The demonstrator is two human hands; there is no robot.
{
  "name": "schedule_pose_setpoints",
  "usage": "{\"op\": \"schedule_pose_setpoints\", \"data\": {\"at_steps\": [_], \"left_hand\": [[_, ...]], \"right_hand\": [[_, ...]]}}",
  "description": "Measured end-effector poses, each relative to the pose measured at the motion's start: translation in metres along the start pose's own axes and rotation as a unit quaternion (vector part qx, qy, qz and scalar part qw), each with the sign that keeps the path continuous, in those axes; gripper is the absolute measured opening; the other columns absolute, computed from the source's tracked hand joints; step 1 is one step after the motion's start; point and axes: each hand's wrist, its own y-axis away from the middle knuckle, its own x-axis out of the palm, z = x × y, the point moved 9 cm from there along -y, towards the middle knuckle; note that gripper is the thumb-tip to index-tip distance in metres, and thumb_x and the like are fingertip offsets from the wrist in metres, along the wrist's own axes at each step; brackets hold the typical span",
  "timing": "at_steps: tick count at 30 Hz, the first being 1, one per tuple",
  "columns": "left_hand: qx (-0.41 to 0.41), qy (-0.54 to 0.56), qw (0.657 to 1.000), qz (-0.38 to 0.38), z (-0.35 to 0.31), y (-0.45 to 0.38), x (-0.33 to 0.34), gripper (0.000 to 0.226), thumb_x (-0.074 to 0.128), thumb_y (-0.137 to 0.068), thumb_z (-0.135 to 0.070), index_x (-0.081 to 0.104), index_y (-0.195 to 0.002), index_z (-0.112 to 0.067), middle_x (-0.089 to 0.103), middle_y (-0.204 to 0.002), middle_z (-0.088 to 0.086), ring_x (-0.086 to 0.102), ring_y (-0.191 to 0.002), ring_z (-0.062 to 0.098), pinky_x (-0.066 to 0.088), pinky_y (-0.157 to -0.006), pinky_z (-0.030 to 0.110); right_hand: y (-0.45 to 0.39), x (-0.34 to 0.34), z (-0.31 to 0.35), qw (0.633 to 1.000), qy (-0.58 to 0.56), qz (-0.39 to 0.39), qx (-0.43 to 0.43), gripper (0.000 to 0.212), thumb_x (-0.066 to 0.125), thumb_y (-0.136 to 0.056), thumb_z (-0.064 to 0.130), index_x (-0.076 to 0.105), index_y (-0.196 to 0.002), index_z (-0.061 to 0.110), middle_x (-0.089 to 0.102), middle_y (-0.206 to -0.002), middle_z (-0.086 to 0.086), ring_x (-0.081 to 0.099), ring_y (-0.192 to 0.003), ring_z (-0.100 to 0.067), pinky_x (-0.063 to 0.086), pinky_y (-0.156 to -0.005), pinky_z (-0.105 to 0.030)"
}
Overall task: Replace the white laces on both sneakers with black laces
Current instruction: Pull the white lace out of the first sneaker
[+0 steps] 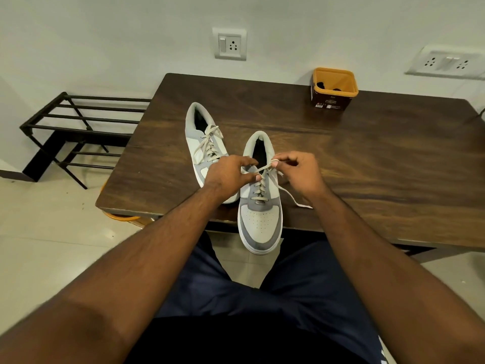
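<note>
On the dark tabletop [367, 158], left hand [228, 174] and right hand [301, 174] each pinch the near sneaker's [259, 222] white lace [262, 168]; soft, limp, best gripped near its tip.

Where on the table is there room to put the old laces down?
The widest bare patch of the table is right of the near sneaker, in front of the orange tub. A smaller patch lies left of the far sneaker. It is crowded in the middle, where both hands, left and right, work the lace.
</note>
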Motion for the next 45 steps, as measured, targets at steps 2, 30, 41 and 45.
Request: {"op": "schedule_pose_setpoints", "data": {"at_steps": [2, 30, 41, 45], "left_hand": [[-0.001, -0.001, 1.0, 0.001, -0.001, 0.0, -0.001, 0.042, 0.074, -0.082, -0.044, 0.068, -0.121, -0.028, 0.069, -0.12, -0.007, 0.064, -0.1, 0.013, 0.053, -0.091, 0.041], [-0.031, 0.013, 0.999, -0.006, -0.009, -0.002, 0.0, 0.035, 0.07, -0.083, -0.043, 0.07, -0.115, -0.029, 0.068, -0.116, -0.007, 0.06, -0.109, 0.017, 0.048, -0.096, 0.048], [-0.051, 0.066, 0.994, -0.066, -0.022, -0.008, 0.001, 0.012, 0.075, -0.082, -0.026, 0.068, -0.073, -0.028, 0.064, -0.124, -0.007, 0.052, -0.119, 0.023, 0.038, -0.099, 0.042], [-0.104, 0.269, 0.949, -0.126, -0.002, 0.002, -0.005, 0.013, 0.071, -0.081, -0.01, 0.064, -0.073, -0.018, 0.066, -0.081, -0.004, 0.064, -0.081, 0.013, 0.055, -0.077, 0.033]], "right_hand": [[0.001, -0.008, -0.007, 0.998, -0.035, -0.036, 0.035, 0.021, 0.066, -0.085, -0.002, 0.07, -0.079, 0.017, 0.069, -0.077, 0.003, 0.061, -0.063, 0.001, 0.049, -0.061, -0.014], [-0.049, -0.095, -0.007, 0.97, -0.086, -0.129, 0.187, 0.031, 0.052, -0.091, 0.001, 0.053, -0.115, 0.02, 0.068, -0.087, -0.005, 0.041, -0.049, -0.009, 0.026, -0.044, -0.019], [-0.025, -0.011, -0.004, 0.963, 0.242, 0.109, 0.04, 0.04, 0.05, -0.092, -0.003, 0.064, -0.123, 0.018, 0.063, -0.101, -0.006, 0.059, -0.079, -0.019, 0.047, -0.065, -0.026], [-0.009, 0.014, -0.002, 0.979, 0.14, 0.141, 0.039, 0.042, 0.044, -0.092, -0.01, 0.064, -0.123, 0.011, 0.065, -0.111, -0.004, 0.062, -0.091, -0.01, 0.049, -0.069, -0.014]]}}
